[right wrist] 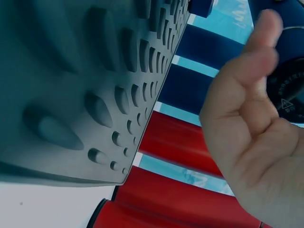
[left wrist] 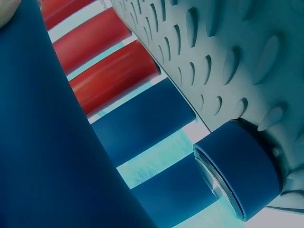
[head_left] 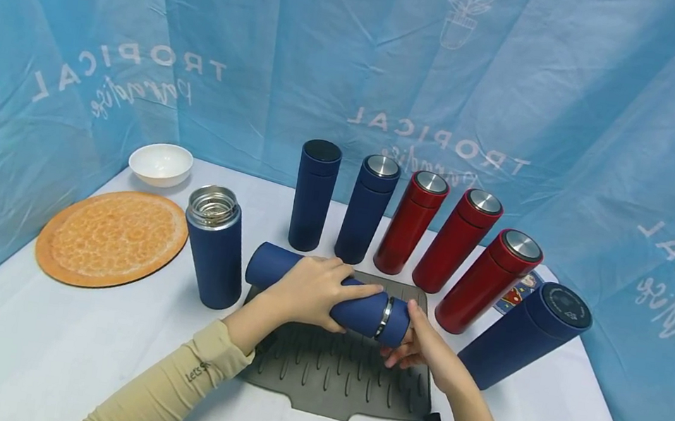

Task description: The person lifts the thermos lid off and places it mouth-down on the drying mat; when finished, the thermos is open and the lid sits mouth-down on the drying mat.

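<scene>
Blue flask (head_left: 365,314), sideways at frame centre over the grey mat (head_left: 334,395): our left hand (head_left: 310,291) wraps its body, our right hand (head_left: 434,344) curls about its cap (head_left: 397,325). Left: one open-topped flask (head_left: 215,262), contents indiscernible; white bowl (head_left: 160,178), farther left.

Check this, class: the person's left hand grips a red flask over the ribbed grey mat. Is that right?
The colour is wrong: the head view shows the left hand gripping a dark blue flask over the ribbed grey mat.
</scene>
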`<state>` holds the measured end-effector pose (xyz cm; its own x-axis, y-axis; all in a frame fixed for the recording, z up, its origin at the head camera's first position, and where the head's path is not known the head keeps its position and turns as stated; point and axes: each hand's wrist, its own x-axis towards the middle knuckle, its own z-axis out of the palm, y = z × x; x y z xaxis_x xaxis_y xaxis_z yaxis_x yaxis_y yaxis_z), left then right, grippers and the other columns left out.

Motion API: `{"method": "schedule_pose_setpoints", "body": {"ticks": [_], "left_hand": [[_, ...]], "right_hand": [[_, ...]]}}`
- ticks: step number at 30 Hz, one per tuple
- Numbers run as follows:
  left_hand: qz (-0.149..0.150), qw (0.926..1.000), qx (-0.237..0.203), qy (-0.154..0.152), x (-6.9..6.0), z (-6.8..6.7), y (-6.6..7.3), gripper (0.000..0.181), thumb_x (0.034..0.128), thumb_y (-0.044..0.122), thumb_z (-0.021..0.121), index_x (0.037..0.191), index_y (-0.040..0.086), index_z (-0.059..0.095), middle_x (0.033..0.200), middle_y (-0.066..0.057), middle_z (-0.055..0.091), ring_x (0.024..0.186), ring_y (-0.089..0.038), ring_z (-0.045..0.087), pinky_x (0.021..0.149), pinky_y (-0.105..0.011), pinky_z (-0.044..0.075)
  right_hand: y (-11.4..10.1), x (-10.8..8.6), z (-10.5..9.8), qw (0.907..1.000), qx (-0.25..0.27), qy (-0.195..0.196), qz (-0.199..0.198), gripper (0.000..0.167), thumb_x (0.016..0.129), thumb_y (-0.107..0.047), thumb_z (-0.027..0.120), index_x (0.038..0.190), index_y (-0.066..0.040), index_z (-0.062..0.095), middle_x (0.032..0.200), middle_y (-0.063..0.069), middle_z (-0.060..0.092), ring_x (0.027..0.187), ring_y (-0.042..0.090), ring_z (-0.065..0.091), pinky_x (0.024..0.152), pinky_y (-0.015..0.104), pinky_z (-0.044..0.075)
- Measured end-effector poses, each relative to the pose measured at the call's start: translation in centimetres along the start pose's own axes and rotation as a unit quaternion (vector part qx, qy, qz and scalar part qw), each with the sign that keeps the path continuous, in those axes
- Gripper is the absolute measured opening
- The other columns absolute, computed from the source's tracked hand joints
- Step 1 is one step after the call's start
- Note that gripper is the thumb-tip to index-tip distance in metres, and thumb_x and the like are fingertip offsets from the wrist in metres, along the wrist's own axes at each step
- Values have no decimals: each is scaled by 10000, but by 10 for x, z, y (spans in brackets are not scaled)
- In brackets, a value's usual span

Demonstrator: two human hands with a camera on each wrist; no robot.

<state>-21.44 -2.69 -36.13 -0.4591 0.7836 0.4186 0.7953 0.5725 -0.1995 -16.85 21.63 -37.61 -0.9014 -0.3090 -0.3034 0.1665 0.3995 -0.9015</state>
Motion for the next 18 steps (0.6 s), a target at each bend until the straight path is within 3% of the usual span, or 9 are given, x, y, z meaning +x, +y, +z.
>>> {"method": "schedule_pose_setpoints", "body": {"ticks": [7, 18], "left_hand": [[19, 10000, -70, 25, -1, -1, 1, 833, 580, 582, 782, 1321, 346, 486, 1043, -40, 636, 916, -207, 620, 737, -362, 528], [-54, 9999, -127, -56, 1, -4, 0, 845, 591, 603, 764, 1338, 337, 471, 1053, -39, 639, 904, -205, 621, 740, -355, 528]], "right_hand": [[2, 1, -2, 9997, 51, -137, -177, 640, 958, -534, 227, 1306, 4, 238, 787, 91, 662, 690, 212, 658, 669, 323, 484], [7, -4, -7, 9973, 382, -163, -611, 544, 934, -372, 395, 1357, -122, 160, 1185, 253, 432, 866, 267, 640, 785, 342, 476]]}}
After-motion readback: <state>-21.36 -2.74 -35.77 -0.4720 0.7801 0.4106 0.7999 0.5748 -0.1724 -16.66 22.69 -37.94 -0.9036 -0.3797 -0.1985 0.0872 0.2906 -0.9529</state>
